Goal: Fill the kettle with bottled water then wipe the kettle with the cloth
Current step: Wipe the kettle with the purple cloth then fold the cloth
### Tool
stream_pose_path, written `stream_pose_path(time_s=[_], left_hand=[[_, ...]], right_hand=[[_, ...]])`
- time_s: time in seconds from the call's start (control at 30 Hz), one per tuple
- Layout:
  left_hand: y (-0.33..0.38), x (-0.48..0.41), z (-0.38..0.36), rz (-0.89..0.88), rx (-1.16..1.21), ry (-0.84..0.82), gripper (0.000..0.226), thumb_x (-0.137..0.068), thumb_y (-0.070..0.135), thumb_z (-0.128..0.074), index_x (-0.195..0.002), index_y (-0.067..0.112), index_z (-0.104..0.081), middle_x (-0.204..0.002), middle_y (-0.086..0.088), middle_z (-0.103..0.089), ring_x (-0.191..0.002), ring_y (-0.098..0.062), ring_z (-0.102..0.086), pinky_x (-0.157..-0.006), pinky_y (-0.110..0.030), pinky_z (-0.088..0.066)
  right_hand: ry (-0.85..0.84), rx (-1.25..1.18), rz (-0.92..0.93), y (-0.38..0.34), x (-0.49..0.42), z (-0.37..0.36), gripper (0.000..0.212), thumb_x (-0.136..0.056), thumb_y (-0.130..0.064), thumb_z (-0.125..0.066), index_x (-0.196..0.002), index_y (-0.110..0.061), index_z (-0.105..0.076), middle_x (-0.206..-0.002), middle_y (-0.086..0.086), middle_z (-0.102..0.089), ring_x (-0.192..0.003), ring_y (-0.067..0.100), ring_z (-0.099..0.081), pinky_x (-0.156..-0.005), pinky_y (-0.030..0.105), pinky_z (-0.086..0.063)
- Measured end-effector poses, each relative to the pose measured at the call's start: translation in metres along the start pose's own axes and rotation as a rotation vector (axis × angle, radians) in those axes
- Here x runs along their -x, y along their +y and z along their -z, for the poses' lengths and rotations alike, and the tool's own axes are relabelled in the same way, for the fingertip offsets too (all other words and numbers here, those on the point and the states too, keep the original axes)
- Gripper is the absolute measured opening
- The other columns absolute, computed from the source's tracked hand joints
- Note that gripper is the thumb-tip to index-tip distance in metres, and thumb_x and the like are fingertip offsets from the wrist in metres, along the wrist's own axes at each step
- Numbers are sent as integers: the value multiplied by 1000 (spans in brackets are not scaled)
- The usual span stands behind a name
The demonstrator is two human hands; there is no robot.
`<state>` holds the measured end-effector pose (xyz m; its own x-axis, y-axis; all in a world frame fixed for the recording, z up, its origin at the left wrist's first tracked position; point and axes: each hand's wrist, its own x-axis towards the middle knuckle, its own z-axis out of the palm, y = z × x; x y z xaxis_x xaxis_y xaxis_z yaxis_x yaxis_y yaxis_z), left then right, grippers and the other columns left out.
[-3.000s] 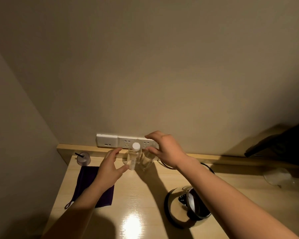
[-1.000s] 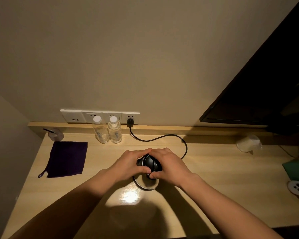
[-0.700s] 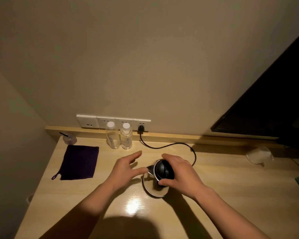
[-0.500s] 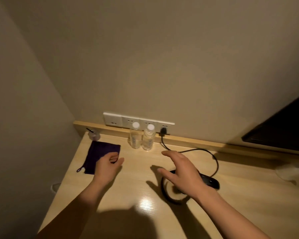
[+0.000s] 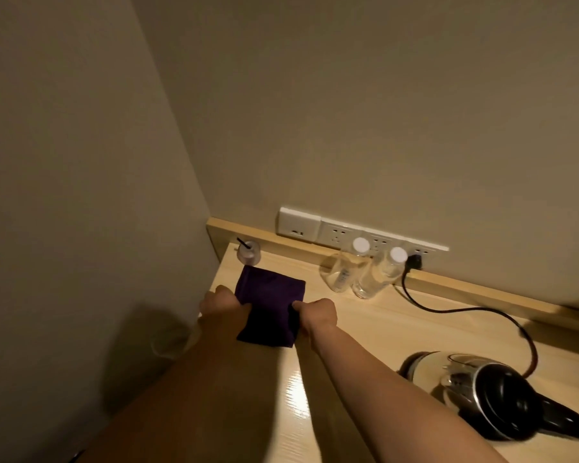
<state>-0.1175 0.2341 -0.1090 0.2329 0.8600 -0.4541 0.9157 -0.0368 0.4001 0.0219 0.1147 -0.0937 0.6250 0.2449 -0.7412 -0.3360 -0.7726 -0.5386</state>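
Note:
A dark purple cloth [image 5: 270, 305] lies on the wooden desk [image 5: 375, 332] near the left wall. My left hand [image 5: 222, 304] pinches its left edge and my right hand [image 5: 316, 314] pinches its right edge. The steel kettle [image 5: 475, 392] with a black lid and handle stands at the lower right, lid shut, away from both hands. Two clear water bottles [image 5: 343, 269] [image 5: 376, 274] with white caps stand upright against the back ledge.
A black power cord [image 5: 462, 310] runs from the wall socket strip [image 5: 355, 233] to the kettle's base. A small glass jar with a dark stick [image 5: 248, 253] sits in the back left corner. A wall closes the desk's left side.
Both hands left the kettle and moved left to the purple cloth, now gripping its two sides. The view has swung left, so the kettle sits at the lower right.

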Motion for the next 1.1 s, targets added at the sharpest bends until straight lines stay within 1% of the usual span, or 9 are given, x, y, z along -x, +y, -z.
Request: stream_pose_path(time_s=[0.2,0.37,0.5,0.57,0.63,0.7,0.8,0.93,1.1], left_hand=[[6,-15,-15,29,184,-117,25,-89,13,-70,-106,-1,-59,-91,-13,-62,-91,-34,-66,-69,-37,-46],[6,-23,-19,14,120,-286,29,-98,20,-64,-115,-3,-65,-97,-14,-60,-101,-37,-64,-78,-37,-42],[2,-12,-6,272,835,-469,21,-96,12,-60,-110,0,-68,-126,-35,-65,-109,-41,-68,-77,-46,-58],[-4,11,0,432,1301,-735,45,-94,10,-52,-137,-3,-54,-130,-38,-62,-113,-42,-68,-75,-43,-58],[2,46,5,300,1628,-1033,63,-99,12,-46,-158,1,-25,-141,-33,-57,-129,-42,-60,-99,-50,-53],[17,77,5,80,1777,-1165,54,-109,23,-34,-158,3,-24,-158,-26,-40,-147,-41,-38,-120,-54,-28],[53,114,1,-28,1844,-1312,59,-105,32,-47,-154,-1,-36,-159,-25,-39,-149,-40,-36,-123,-54,-21],[102,146,-8,-212,1767,-1216,65,-104,28,-49,-155,-6,-28,-157,-29,-39,-145,-43,-38,-121,-55,-29],[132,167,-34,11,1620,-1187,62,-91,29,-59,-147,2,-49,-140,-23,-62,-125,-42,-63,-92,-54,-59]], right_hand=[[29,-92,-72,4,-10,-32,27,-92,-18,-75,-79,-7,-54,-74,7,-57,-78,28,-61,-69,35,-48],[-36,-185,175,-5,16,-21,27,-92,-13,-64,-75,-13,-42,-69,2,-48,-65,17,-44,-58,28,-38],[-222,-458,212,-22,52,15,20,-92,-1,-58,-79,-11,-47,-61,-2,-52,-50,8,-49,-43,19,-37],[-352,-570,222,-31,72,40,14,-91,0,-58,-82,-10,-53,-66,2,-61,-56,10,-58,-49,20,-43],[-459,-639,247,-35,92,67,9,-84,-6,-62,-93,-9,-63,-81,7,-69,-70,15,-66,-60,26,-50],[-543,-700,264,-35,108,92,20,-79,-8,-63,-98,-11,-68,-91,8,-73,-81,17,-69,-71,30,-54],[-596,-748,285,-29,127,131,32,-79,-4,-62,-110,-8,-69,-96,8,-74,-86,18,-70,-75,29,-56],[-553,-712,308,-4,142,187,30,-89,3,-58,-117,-4,-66,-105,14,-72,-94,22,-69,-80,32,-56],[-282,-513,370,38,150,256,16,-97,-6,-68,-86,-17,-73,-91,10,-76,-84,20,-72,-72,32,-57]])
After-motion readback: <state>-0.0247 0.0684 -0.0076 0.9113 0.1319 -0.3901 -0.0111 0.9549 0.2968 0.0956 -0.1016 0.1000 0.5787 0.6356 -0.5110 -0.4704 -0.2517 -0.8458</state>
